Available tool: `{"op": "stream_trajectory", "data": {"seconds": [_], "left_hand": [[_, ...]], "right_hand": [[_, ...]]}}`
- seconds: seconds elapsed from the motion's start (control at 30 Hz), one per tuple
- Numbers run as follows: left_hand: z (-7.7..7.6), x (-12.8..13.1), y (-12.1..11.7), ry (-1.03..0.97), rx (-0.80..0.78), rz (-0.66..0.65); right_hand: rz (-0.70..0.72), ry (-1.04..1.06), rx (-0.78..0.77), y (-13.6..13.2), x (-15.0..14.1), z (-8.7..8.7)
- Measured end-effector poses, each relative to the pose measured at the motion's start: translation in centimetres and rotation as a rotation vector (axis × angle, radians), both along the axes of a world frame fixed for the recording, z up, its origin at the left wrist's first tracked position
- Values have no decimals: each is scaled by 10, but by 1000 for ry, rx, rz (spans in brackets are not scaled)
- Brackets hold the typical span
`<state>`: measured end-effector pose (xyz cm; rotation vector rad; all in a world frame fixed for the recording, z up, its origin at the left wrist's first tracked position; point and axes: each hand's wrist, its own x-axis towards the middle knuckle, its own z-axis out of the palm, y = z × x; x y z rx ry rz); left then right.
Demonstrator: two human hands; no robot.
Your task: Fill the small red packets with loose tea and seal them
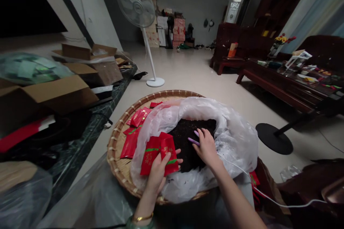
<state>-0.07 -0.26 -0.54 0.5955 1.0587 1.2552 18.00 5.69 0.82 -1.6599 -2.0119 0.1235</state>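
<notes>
My left hand (158,170) is closed on red foil packets (150,155) with green stripes and gold lettering, fanned so that two show. Over dark, loose, tea-like material (188,128) in an open clear plastic bag (236,132), my right hand (206,146) grips a purple tool (194,141). Two thin purple ends stick out past the fingers; the rest is hidden, so its kind is unclear. The bag rests in a round woven bamboo tray (114,166). More red packets (131,143) lie on the tray's left side.
A white standing fan (155,81) is on the floor beyond the tray. Open cardboard boxes (59,89) stand on a dark ledge at left. To the right are a black round base (274,138) and a wooden table (279,86). A white cable (282,205) runs beside my right arm.
</notes>
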Motion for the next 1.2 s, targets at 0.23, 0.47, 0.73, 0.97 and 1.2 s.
{"op": "stream_trajectory", "data": {"seconds": [0.23, 0.47, 0.73, 0.97, 1.2], "left_hand": [[2, 1, 0, -7, -57, 9], [-8, 5, 2, 118, -71, -38], [-12, 3, 2, 225, 3, -216], [-11, 4, 1, 233, -3, -222], [-17, 4, 1, 127, -15, -161]], "right_hand": [[-74, -315, -239, 13, 9, -4], [337, 511, -523, 12, 42, 30], [493, 441, -643, 1, 15, 52], [473, 461, -513, 0, 1, 44], [420, 504, -494, 4, 6, 39]]}}
